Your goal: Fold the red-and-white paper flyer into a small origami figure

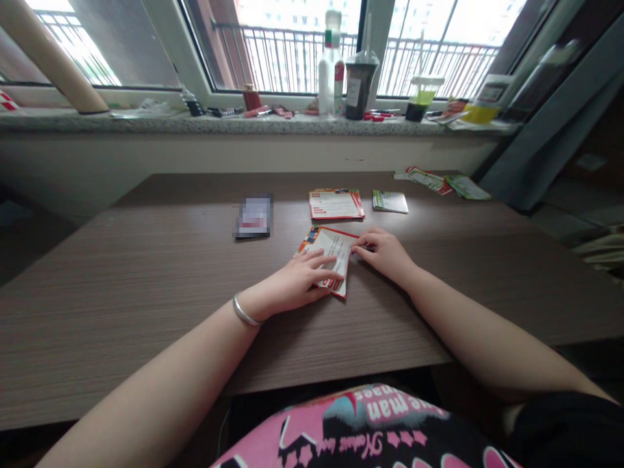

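A printed white card with red and orange edges (pixel 336 244) lies at an angle on the brown table in front of me. My left hand (pixel 299 278) rests flat on its left and lower part with the fingers spread, a silver bangle on the wrist. At the card's right edge, the thumb and fingers of my right hand (pixel 386 253) are pinched on it. Just beyond it lies a stack of similar red-edged cards (pixel 335 205). A smaller stack of green and white cards (pixel 390 202) sits to the right of that stack.
A blurred, dark-edged rectangular thing (pixel 254 216) lies left of the card stack. Loose red and green papers (pixel 429 181) are at the table's far right corner. The stone windowsill (pixel 292 125) holds a tall bottle (pixel 332 71), a dark lidded cup (pixel 361 88) and several small items.
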Demonstrator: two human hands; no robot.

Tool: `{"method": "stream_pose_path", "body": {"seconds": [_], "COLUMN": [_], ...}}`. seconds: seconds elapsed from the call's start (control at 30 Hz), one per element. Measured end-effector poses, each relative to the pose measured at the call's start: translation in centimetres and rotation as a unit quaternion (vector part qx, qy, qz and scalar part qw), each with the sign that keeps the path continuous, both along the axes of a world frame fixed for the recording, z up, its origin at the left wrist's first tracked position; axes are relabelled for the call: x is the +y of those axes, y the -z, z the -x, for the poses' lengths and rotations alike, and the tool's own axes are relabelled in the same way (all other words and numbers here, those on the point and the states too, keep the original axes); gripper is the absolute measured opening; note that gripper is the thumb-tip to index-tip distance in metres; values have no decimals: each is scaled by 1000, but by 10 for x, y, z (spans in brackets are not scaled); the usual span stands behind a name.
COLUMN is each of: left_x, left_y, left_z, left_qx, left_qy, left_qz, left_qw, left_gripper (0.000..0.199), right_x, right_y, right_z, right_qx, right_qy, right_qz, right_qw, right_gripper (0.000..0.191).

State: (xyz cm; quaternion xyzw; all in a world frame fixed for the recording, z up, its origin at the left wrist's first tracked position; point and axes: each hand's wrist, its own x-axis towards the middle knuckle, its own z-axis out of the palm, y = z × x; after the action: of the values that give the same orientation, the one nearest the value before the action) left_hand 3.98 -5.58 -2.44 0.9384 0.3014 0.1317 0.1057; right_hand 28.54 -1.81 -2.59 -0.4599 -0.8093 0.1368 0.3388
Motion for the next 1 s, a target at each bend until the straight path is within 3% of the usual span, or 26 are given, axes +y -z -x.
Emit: {"method": "stream_pose_path", "body": {"seconds": [0.33,0.57,0.83,1.0], "left_x": [-11,-12,-14,-14], "left_y": [-4,-5,-8,-4], "left_z": [-11,-13,-12,-10], "left_qx": [48,74,108,117], "left_qy": [4,-29,-51,-99], "left_qz": [0,25,9,-26], "left_qw": [999,997,993,988], "left_gripper": [45,46,48,52], "right_x": [0,-7,-11,-9], "right_y": [2,-2,-5,-6], "right_z": [-2,2,4,3], "right_qx": [31,14,-4,1], "right_qy": [13,1,-12,3], "right_qz": [-31,-77,-98,-84], "right_qw": [999,997,995,996], "right_gripper": [9,10,9,10]}}
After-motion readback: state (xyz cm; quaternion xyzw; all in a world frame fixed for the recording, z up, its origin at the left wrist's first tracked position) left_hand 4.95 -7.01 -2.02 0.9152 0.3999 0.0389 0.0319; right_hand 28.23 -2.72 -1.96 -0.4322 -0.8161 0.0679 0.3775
